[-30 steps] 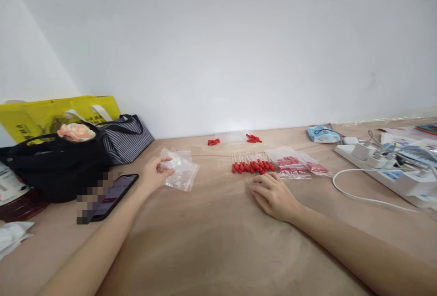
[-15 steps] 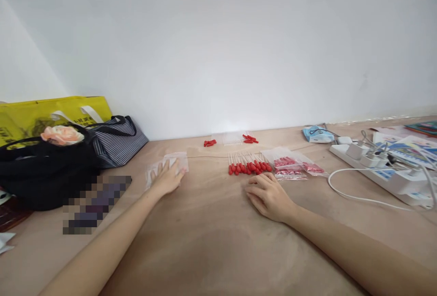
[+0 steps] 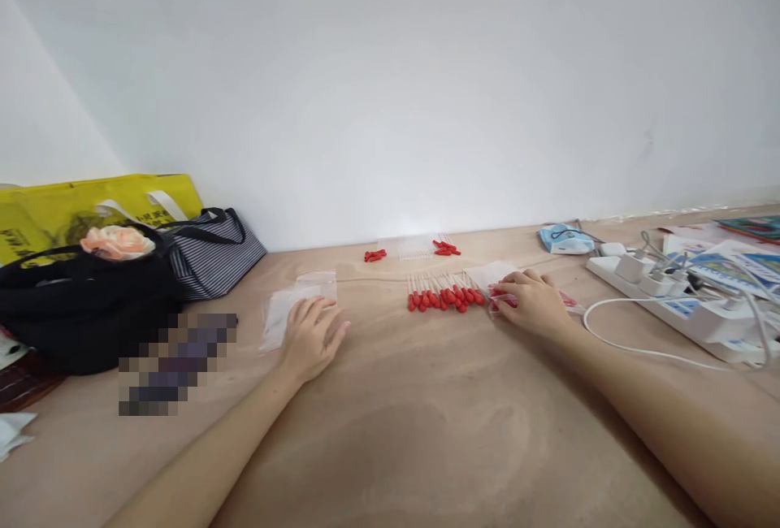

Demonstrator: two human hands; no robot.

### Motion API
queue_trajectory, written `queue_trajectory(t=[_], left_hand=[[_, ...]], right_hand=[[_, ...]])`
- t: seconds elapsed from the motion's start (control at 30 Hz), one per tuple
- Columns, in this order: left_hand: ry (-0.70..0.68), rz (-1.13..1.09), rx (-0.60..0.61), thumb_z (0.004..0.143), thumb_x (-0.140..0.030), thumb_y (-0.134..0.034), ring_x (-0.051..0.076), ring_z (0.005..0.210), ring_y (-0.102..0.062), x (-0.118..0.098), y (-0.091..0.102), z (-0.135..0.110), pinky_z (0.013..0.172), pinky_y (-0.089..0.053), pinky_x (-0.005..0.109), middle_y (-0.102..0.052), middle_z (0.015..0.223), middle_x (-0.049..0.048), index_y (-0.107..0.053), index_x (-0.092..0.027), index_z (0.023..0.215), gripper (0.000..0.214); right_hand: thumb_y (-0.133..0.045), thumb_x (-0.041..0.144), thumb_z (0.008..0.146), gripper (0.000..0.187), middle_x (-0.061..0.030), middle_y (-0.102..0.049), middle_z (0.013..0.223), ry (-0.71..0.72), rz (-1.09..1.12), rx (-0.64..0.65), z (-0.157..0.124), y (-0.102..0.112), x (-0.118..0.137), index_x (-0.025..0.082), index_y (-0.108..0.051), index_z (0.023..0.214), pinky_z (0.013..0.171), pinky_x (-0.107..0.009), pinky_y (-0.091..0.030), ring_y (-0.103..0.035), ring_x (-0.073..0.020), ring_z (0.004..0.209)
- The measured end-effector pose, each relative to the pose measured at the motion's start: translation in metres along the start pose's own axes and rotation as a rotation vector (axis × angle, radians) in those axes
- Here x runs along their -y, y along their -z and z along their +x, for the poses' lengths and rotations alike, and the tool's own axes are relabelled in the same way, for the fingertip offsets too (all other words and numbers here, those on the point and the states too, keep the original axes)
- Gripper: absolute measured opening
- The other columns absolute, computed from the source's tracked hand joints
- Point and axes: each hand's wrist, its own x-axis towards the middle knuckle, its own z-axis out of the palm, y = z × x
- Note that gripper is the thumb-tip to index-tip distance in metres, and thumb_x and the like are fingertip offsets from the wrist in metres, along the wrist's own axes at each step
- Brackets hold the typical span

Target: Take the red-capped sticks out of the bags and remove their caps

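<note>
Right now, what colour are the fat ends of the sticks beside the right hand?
The fat ends are red; the head view shows them best.

One left hand (image 3: 310, 339) and one right hand (image 3: 533, 305) make two. There are two red clusters (image 3: 447, 248) and one row of red-tipped sticks (image 3: 448, 297) — too crowded to number — plus three carrying bags (image 3: 91, 313), one flower (image 3: 119, 243), one power strip (image 3: 681, 307).

The bare left hand (image 3: 310, 341) and bare right hand (image 3: 533, 302), slender-fingered, are joined by narrow wrists (image 3: 288, 375) to uncovered, smoothly tapered forearms (image 3: 639, 402).
</note>
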Motion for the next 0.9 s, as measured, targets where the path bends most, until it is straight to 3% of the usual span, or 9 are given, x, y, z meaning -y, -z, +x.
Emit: queue_trajectory(t=[0.13,0.27,0.37,0.43,0.53,0.63,0.77,0.9], left_hand=[[-0.137,-0.148,0.092,0.081,-0.034,-0.043,0.022,0.101,-0.047,-0.026,0.003,-0.004,0.091,-0.034,0.039,-0.058,0.101,0.0072,-0.062,-0.022,0.090,0.025],[-0.155,-0.218,0.122,0.082,-0.031,-0.042,0.021,0.098,-0.048,-0.031,0.003,-0.003,0.087,-0.038,0.037,-0.057,0.099,0.0078,-0.062,-0.020,0.087,0.024],[-0.142,-0.257,0.113,0.081,-0.030,-0.043,0.020,0.096,-0.049,-0.028,0.002,-0.003,0.086,-0.039,0.036,-0.056,0.098,0.0070,-0.061,-0.021,0.087,0.022],[-0.131,-0.294,0.099,0.081,-0.031,-0.044,0.020,0.096,-0.049,-0.027,0.002,-0.004,0.087,-0.039,0.036,-0.057,0.098,0.0064,-0.060,-0.021,0.091,0.021],[-0.055,-0.367,0.077,0.082,-0.032,-0.042,0.019,0.097,-0.050,-0.027,0.002,-0.004,0.088,-0.039,0.034,-0.057,0.098,0.0059,-0.057,-0.020,0.098,0.024],[0.083,-0.456,0.074,0.085,-0.034,-0.037,0.018,0.099,-0.051,-0.028,0.002,-0.004,0.088,-0.039,0.032,-0.058,0.101,0.0057,-0.054,-0.019,0.102,0.028],[0.168,-0.525,0.091,0.086,-0.035,-0.033,0.017,0.100,-0.052,-0.029,0.003,-0.005,0.088,-0.040,0.031,-0.058,0.103,0.0046,-0.053,-0.019,0.102,0.030],[0.076,-0.532,0.130,0.083,-0.034,-0.040,0.018,0.098,-0.052,-0.036,0.005,-0.006,0.088,-0.041,0.033,-0.059,0.101,0.0051,-0.055,-0.019,0.097,0.025]], right_hand=[[-0.042,0.020,0.081,0.025,-0.0073,-0.062,0.077,0.014,-0.077,-0.090,0.005,-0.006,0.003,0.018,-0.063,0.069,0.067,-0.031,-0.026,-0.049,-0.0188,0.078],[-0.035,0.026,0.086,0.030,-0.0072,-0.060,0.068,-0.166,-0.051,-0.339,0.020,0.003,0.004,0.016,-0.058,0.070,0.065,-0.030,-0.028,-0.052,-0.0169,0.069],[-0.034,0.036,0.086,0.031,-0.0070,-0.060,0.066,-0.364,0.126,-0.492,0.029,0.022,0.012,0.015,-0.055,0.078,0.062,-0.030,-0.032,-0.053,-0.0170,0.063],[-0.034,0.044,0.085,0.033,-0.0064,-0.059,0.067,-0.442,0.395,-0.517,0.031,0.034,0.025,0.015,-0.051,0.084,0.057,-0.029,-0.036,-0.054,-0.0166,0.059],[-0.038,0.054,0.080,0.036,-0.0034,-0.059,0.068,-0.392,0.990,-0.317,0.026,0.037,0.057,0.018,-0.047,0.081,0.050,-0.025,-0.041,-0.055,-0.0142,0.055],[-0.050,0.057,0.070,0.038,0.0010,-0.054,0.056,-0.452,1.367,0.002,0.016,0.020,0.095,0.020,-0.043,0.068,0.044,-0.024,-0.040,-0.050,-0.0118,0.047],[-0.059,0.053,0.064,0.037,0.0031,-0.054,0.055,-0.622,1.667,0.311,0.006,-0.005,0.133,0.019,-0.044,0.065,0.049,-0.023,-0.044,-0.051,-0.0096,0.048],[-0.061,0.040,0.066,0.026,0.0015,-0.058,0.056,-0.631,1.693,0.492,0.005,-0.008,0.142,0.016,-0.051,0.067,0.051,-0.024,-0.046,-0.055,-0.0105,0.051]])
